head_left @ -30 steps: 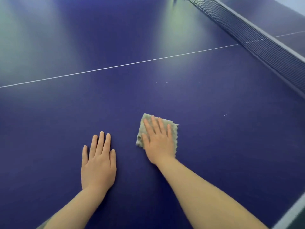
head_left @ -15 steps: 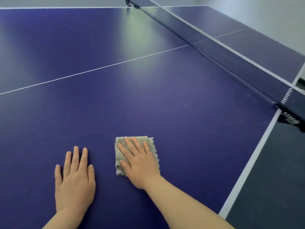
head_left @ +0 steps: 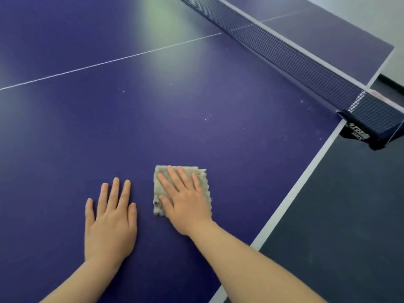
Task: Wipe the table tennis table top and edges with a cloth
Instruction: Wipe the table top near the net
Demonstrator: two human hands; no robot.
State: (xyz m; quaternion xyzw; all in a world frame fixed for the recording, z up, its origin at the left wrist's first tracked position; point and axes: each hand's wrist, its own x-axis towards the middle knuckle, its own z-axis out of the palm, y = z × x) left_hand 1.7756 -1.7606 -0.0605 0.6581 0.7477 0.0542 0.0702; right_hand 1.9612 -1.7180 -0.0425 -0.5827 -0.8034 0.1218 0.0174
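Note:
The blue table tennis table (head_left: pixel 196 106) fills most of the view. A folded grey-beige cloth (head_left: pixel 161 170) lies flat on it, near the right side edge. My right hand (head_left: pixel 185 204) presses down on the cloth with its fingers spread over it and its thumb at the cloth's left edge. My left hand (head_left: pixel 111 221) rests flat on the bare table top just left of the cloth, holding nothing. Small white specks (head_left: pixel 206 118) dot the surface beyond the cloth.
The dark net (head_left: pixel 284 53) runs across the upper right to its clamp (head_left: pixel 360 132) at the table's side. The white edge line (head_left: pixel 290 197) marks the right side of the table, with dark floor (head_left: pixel 338 215) beyond it. A thin white centre line (head_left: pixel 109 61) crosses the far surface.
My right hand has slid the cloth along the table towards the right side edge, and my left hand has followed beside it. The net clamp and the floor have come into view.

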